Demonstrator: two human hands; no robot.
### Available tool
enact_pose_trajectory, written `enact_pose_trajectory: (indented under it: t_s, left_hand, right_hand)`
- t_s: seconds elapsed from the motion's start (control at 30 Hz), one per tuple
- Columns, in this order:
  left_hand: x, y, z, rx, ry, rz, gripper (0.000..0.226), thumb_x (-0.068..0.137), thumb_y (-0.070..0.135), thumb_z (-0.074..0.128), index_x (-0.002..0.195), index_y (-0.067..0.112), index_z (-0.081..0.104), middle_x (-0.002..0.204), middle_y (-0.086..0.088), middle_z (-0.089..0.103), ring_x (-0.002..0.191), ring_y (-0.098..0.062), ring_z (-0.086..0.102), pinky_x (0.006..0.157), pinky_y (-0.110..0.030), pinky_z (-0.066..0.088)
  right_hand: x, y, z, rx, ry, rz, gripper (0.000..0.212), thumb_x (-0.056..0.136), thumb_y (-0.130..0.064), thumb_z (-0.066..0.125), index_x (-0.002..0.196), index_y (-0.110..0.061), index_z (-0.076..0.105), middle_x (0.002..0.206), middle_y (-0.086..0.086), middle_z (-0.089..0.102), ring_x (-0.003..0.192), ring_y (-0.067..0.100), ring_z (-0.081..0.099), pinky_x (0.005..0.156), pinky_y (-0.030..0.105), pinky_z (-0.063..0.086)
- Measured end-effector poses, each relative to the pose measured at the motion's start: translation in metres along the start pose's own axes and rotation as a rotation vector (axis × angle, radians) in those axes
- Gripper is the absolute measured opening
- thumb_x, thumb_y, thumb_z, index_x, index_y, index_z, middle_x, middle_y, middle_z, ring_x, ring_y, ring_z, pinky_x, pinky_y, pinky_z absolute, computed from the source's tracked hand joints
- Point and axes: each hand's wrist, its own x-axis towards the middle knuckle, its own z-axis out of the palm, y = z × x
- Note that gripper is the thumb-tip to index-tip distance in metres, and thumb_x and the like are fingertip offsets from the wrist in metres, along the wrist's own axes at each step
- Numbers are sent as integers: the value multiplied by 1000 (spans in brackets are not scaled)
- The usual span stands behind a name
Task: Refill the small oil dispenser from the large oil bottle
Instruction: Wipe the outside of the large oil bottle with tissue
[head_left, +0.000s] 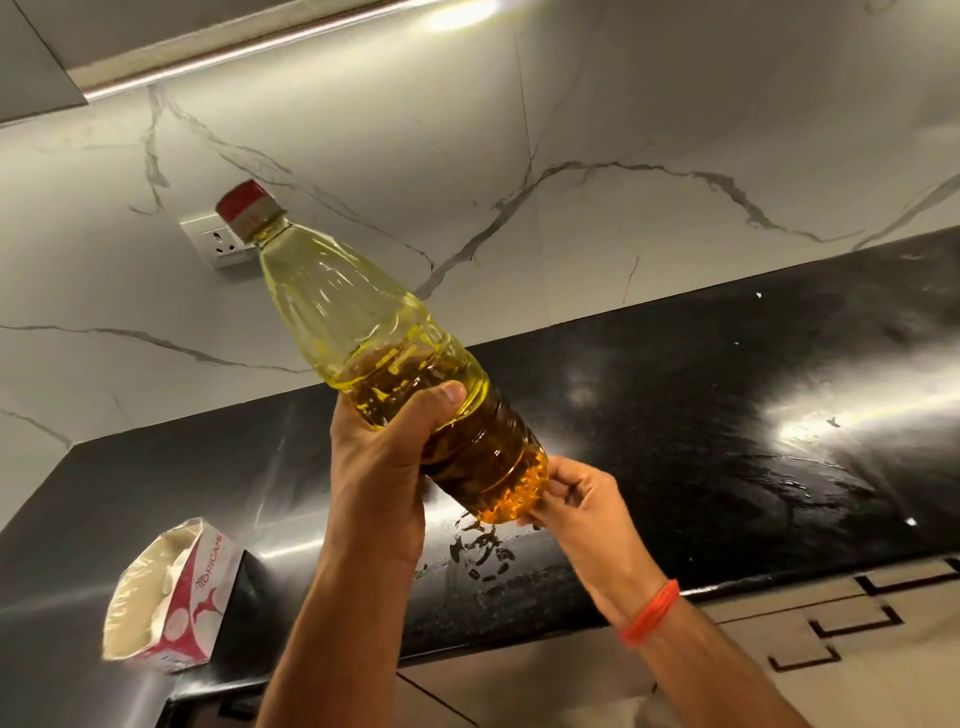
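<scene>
Large oil bottle (410, 358) is up in the air above the black countertop (727, 415), tilted w/ neck pointing up-left toward the marble wall (571, 130); red cap (248, 205) on, overlapping a wall socket (218, 241) in view. Oil sits in the lower part, toward the base; upper part is clear yellow-tinted plastic. Left hand (387, 457) wraps the bottle's mid-body from below/left, thumb across the front, fingers curled round behind, clamped on it. Right hand (576, 499) is at the base end, lower right, fingertips pinching/touching the bottom rim, so closed on the bottle too, lighter hold. Left forearm rises nearly straight up from bottom centre; right forearm comes in from bottom right on a diagonal, orange thread band (652, 613) on the wrist. On the counter, left side, well apart from the bottle: an opened pink-and-white tissue pack (171, 597). Wet smears on the counter just under the bottle base. Cabinet fronts (831, 623) w/ dark inlay lines at lower right.
</scene>
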Motion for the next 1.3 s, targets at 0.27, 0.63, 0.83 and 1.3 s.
enact_pose_trajectory:
  t_s: [0.27,0.63,0.83,1.3]
  left_hand:
    - [7,-3,0,63,70,35,71,53,38,83,120,29,59,98,8,75,96,-14,74,74,-21,58]
    - [0,-12,0,48,39,27,75,55,32,85,125,20,59,99,2,75,93,-19,75,72,-23,58]
    - [-4,-15,2,87,31,16,67,59,33,84,121,23,61,97,-3,75,88,-23,76,73,-27,59]
    - [-9,-17,5,92,-45,6,66,62,24,86,122,19,61,102,-6,76,90,-22,76,71,-24,59]
  right_hand:
    - [-15,12,17,273,-3,75,13,79,-19,76,92,-18,79,85,10,75,76,18,70,71,28,58]
    - [5,-30,18,-141,257,-207,15,90,-10,73,103,-16,76,87,4,77,78,11,71,69,21,56]
    - [-9,-51,38,-659,213,-726,18,90,-17,71,106,-10,74,103,0,72,96,10,69,82,22,58]
    - [14,-113,50,-836,106,-901,24,92,-4,70,116,-6,75,111,6,69,102,8,65,92,17,53]
